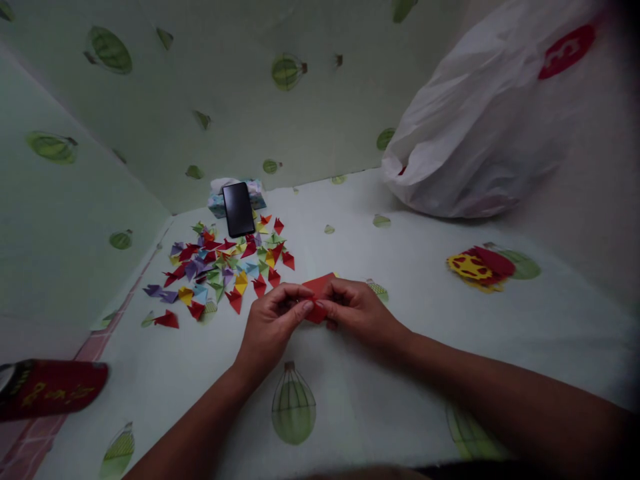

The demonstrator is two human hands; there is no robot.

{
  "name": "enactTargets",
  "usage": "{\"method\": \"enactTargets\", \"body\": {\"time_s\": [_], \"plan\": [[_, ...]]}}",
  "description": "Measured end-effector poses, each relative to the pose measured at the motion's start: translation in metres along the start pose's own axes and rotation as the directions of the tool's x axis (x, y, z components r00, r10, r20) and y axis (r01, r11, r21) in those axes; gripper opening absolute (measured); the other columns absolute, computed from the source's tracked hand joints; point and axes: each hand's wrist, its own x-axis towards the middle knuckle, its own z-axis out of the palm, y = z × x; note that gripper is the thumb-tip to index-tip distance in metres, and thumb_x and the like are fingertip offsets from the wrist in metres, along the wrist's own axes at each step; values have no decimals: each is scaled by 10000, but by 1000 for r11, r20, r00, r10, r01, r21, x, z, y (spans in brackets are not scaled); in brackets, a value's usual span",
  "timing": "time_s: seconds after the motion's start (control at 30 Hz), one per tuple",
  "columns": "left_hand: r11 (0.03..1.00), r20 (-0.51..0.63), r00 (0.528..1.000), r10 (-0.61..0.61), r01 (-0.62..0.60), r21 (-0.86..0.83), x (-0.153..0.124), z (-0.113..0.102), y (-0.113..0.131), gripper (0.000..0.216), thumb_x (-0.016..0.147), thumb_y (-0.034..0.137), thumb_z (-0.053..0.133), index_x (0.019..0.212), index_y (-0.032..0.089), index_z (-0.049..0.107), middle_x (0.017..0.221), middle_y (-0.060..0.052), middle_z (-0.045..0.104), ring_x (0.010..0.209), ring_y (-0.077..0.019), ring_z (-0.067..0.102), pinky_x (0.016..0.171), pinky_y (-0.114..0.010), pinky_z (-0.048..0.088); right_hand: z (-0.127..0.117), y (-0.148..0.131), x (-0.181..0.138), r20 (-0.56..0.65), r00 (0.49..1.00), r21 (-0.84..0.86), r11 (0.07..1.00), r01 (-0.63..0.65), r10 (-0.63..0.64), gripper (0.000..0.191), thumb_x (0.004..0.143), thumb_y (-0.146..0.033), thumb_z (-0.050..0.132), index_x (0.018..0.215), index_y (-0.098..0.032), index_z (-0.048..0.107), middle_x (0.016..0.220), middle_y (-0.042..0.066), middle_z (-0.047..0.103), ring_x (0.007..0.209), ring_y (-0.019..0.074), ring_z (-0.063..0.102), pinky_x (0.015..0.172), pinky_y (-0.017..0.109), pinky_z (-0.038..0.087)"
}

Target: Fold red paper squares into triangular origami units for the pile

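Note:
A small square of red origami paper (320, 285) is held between my two hands, just above the table. My left hand (280, 312) pinches its near left side with thumb and forefinger. From the other side, my right hand (357, 310) grips it the same way, and the two thumb tips almost meet on the paper. Part of the sheet is covered by my fingers, so I cannot tell how it is folded there. Left of my hands lie many folded paper cranes (217, 263) in red, yellow, green, blue and purple.
A black phone (239, 210) leans on a tissue box (216, 203) behind the cranes. At the right are red and yellow paper cutouts (473, 267), with a big white plastic bag (465, 133) behind. A red can (55, 389) lies at the left edge.

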Motion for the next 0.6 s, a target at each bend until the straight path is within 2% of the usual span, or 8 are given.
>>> {"method": "enactTargets", "body": {"time_s": [0.2, 0.37, 0.5, 0.6], "plan": [[999, 9, 1000, -9, 9, 33, 2, -2, 4, 144, 735, 266, 775, 828, 176, 711, 765, -18, 688, 692, -133, 614, 643, -234, 486, -2, 0, 1, 52, 998, 1, 1000, -24, 24, 282, 871, -320, 611, 642, -182, 522, 553, -31, 539, 525, 98, 504, 522, 232, 381], [1000, -36, 999, -27, 27, 5, 3, 0, 6, 148, 727, 259, 764, 798, 166, 672, 723, 4, 640, 635, -104, 557, 595, -210, 447, -3, -2, 1, 114, 993, 123, 992, -34, 20, 372, 939, -438, 544, 679, -173, 555, 586, -6, 601, 537, 106, 568, 572, 247, 454], [999, -43, 999, -8, 10, 42, 3, 0, 5, 139, 733, 257, 747, 791, 168, 657, 706, 8, 620, 623, -109, 543, 585, -218, 437, -3, -2, 1, 133, 991, 163, 986, -43, 22, 447, 936, -532, 538, 686, -163, 580, 595, -1, 613, 540, 103, 581, 579, 246, 469], [994, -39, 999, 27, -23, 105, 3, -1, 3, 116, 752, 254, 731, 797, 172, 662, 696, 9, 610, 626, -115, 541, 590, -224, 436, -2, 0, 1, 133, 990, 162, 984, -68, 46, 405, 893, -525, 608, 701, -170, 572, 584, -20, 592, 530, 99, 568, 562, 242, 453]]}}
